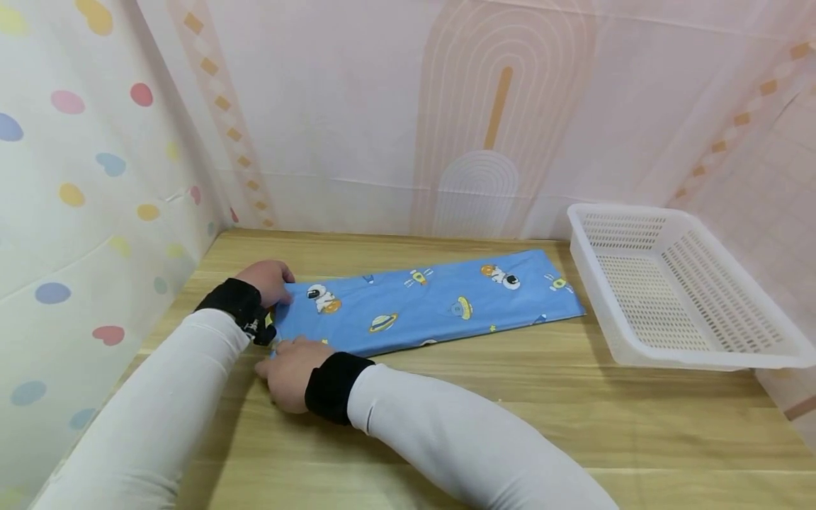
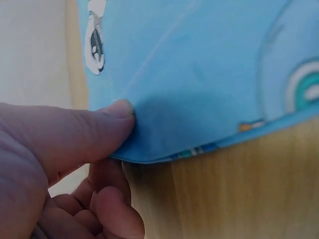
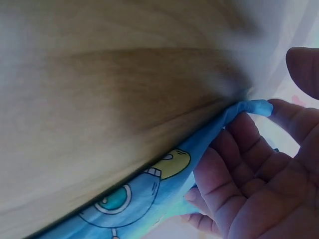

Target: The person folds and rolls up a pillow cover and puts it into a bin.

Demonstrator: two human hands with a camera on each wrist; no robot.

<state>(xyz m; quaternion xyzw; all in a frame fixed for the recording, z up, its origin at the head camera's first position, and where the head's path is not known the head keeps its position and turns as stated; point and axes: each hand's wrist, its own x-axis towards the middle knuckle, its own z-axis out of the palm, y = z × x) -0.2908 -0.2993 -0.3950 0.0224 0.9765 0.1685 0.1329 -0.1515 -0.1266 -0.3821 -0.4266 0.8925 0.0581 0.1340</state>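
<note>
White sleeves [image 1: 459, 435] reach over the bench [image 1: 637, 432]; the left hand [image 1: 266, 280] pinches the far left corner of the blue cloth [image 1: 421, 308], left of the basket [image 1: 707, 358]. The right hand [image 1: 295, 375] touches its near left corner, grip unclear.

We can read no text, label, brand or number in any view: on the blue cloth [image 1: 430, 306], the white basket [image 1: 714, 358], the black wristbands [image 1: 333, 386] and the patterned curtain [image 1: 344, 106], we make out no letters, digits or signs.
</note>
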